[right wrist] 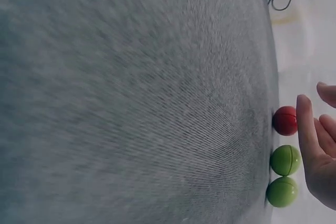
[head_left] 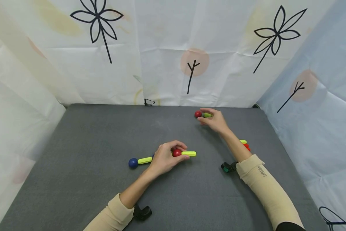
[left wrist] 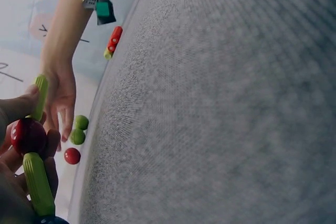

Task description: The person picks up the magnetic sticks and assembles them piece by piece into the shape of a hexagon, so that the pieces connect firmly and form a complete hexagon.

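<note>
My left hand point(head_left: 163, 158) grips a joined piece of balls and rods over the middle of the table. Thumb and fingers hold it around a red ball point(head_left: 177, 152), with one yellow-green rod point(head_left: 189, 153) sticking out to the right. A second rod point(left wrist: 38, 182) runs from the red ball toward a blue ball, seen in the left wrist view. Behind the hand lie another yellow-green rod point(head_left: 145, 160) and a dark blue ball point(head_left: 133, 163). At the far edge, my right hand point(head_left: 215, 121) reaches with parted fingers beside a loose red ball point(right wrist: 285, 120) and two green balls point(right wrist: 285, 160).
Red and yellow-green rods point(head_left: 245, 145) lie on the right side of the table, partly hidden by my right forearm. The grey table point(head_left: 83, 154) ends against a printed white curtain point(head_left: 164, 73) at the back, with more curtain on both sides.
</note>
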Available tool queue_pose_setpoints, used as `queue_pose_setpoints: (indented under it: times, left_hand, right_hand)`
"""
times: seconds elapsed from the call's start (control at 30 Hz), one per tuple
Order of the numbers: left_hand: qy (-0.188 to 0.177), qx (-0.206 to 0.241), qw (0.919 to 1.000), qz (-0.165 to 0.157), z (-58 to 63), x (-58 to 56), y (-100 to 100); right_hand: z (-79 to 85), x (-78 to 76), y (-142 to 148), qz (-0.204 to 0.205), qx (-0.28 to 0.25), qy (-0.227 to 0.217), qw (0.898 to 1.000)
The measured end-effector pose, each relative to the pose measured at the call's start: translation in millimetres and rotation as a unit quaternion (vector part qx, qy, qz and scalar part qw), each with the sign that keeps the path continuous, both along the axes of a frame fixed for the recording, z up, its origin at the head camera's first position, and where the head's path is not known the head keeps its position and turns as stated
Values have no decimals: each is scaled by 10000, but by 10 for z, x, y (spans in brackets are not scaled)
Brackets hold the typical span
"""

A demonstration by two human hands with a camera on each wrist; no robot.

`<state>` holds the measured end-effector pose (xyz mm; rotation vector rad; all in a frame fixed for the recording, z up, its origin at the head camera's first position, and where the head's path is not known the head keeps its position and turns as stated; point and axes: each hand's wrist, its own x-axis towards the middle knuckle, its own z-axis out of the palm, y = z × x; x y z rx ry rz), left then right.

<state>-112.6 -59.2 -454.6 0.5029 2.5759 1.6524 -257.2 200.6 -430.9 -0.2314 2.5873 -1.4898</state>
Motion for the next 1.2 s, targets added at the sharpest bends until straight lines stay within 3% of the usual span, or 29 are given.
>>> queue_pose_setpoints:
  times: [0.27, 0.7, 0.9, 1.2]
  left_hand:
    - [-14, 10, 10000, 19, -9, -10, -16]
    - [-84, -24, 9999, 55, -1, -18, -21]
    - [-26, 9, 10000, 15, -6, -15, -24]
    - [-20, 42, 10000, 12, -12, -29, -36]
  right_hand:
    - [-112, -178, -117, 39, 140, 95, 9998]
    - [-164, -119, -185, 253, 29, 108, 9996]
    - [-15, 48, -124, 215, -128, 89, 9996]
    - [278, 507, -3, 660, -139, 117, 9977]
